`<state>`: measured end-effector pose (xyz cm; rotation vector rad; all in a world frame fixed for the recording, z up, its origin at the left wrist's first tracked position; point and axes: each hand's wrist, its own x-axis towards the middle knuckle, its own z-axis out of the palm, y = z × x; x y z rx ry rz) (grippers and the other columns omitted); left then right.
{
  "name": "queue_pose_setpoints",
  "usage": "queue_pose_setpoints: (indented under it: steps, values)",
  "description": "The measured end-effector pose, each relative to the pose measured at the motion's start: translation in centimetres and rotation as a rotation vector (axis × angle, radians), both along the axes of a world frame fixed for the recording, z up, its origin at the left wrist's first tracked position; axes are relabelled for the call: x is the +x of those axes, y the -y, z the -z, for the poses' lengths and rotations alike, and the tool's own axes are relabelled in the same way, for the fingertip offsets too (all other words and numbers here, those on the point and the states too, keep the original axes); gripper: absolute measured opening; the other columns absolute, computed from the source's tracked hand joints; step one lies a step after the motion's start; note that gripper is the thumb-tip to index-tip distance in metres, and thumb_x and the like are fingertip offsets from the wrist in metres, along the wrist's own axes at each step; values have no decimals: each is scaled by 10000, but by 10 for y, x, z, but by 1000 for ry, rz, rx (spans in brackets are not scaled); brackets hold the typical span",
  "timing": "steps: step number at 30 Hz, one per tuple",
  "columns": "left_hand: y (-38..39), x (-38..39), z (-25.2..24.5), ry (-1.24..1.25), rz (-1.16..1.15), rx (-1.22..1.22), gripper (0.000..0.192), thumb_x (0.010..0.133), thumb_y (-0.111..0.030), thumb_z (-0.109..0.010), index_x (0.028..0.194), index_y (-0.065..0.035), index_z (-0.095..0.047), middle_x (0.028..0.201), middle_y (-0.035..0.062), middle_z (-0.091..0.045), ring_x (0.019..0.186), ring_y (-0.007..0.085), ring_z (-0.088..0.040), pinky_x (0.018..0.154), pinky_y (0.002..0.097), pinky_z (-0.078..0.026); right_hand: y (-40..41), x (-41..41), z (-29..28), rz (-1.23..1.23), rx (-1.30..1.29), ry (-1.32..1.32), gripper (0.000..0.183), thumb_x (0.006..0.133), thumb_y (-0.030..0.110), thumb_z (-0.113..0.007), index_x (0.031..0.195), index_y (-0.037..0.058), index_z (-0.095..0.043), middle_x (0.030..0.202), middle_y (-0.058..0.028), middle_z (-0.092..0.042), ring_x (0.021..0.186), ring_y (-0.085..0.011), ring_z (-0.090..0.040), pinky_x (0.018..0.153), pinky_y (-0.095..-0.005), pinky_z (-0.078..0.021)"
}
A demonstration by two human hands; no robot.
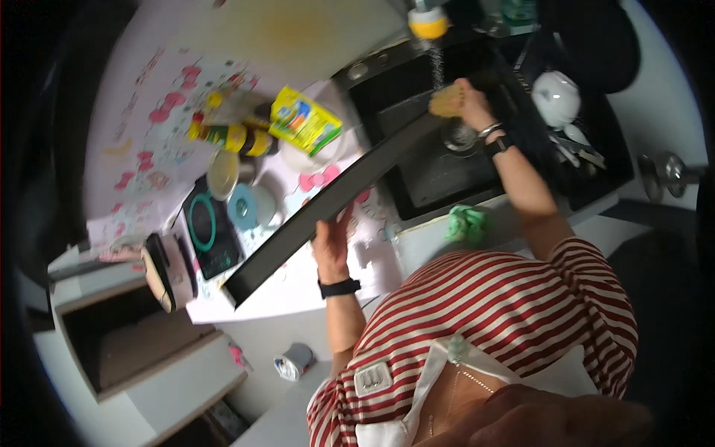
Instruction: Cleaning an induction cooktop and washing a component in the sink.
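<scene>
A long, narrow dark channel-shaped strip (313,215) slants from the pink-and-white patterned countertop up over the black sink (430,193). My left hand (332,251) supports it near its middle from the near side, thumb along the edge. In my right hand (475,109) is a yellow sponge (445,101), at the strip's far end above the basin. Water runs from a faucet with a yellow-and-white head (428,23) close by the sponge. Below my right wrist shows the round metal drain strainer (460,136).
A crumpled green cloth (468,223) lies by the sink's front edge. Left of the sink stand a yellow pouch (306,120), a yellow-labelled bottle (234,138) and a blue-lidded container (244,207). A white bowl (557,99) and spoons (574,134) sit at right.
</scene>
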<state>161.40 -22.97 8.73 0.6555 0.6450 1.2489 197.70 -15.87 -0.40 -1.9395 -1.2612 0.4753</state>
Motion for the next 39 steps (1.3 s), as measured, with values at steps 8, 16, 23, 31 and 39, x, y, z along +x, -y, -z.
queue_pose_setpoints:
  steps: [8,16,23,31,39]
  values:
    - [16,-18,-8,-28,39,-47,693,633,125,-579,1208,-190,-353,1056,19,-486,1035,197,-459,909,512,-350,49,-134,-113,-673,123,-192,331,696,45,-565,1018,58,-485,914,-171,-567,880,-316,-543,748,-353,-432]
    - [29,-19,-6,-143,-27,-89,413,741,-55,-577,1128,-64,-433,1050,37,-483,953,149,-486,782,234,-421,80,-264,-193,-1053,570,-296,394,676,-22,-563,1054,54,-486,1038,-117,-484,932,-293,-507,792,-346,-435]
    - [36,-31,32,-14,24,-221,406,759,-96,-574,1134,-85,-417,1058,29,-471,952,145,-479,777,256,-430,68,-340,-196,-1226,787,-254,389,625,-99,-547,986,44,-517,1024,-94,-493,956,-276,-481,807,-336,-432]
    - [15,-15,-6,-128,40,-40,548,641,130,-505,1152,-38,-394,1140,83,-442,1072,227,-434,892,386,-395,37,-225,-127,-1109,479,-52,286,609,-66,-518,872,26,-583,983,-115,-547,934,-285,-503,823,-336,-410]
    - [3,-4,3,-32,-3,-84,552,691,91,-563,1161,-144,-395,1105,54,-485,1087,261,-434,928,524,-319,4,-68,-32,-619,131,94,233,624,-81,-481,811,10,-586,846,-137,-563,835,-297,-545,731,-317,-437]
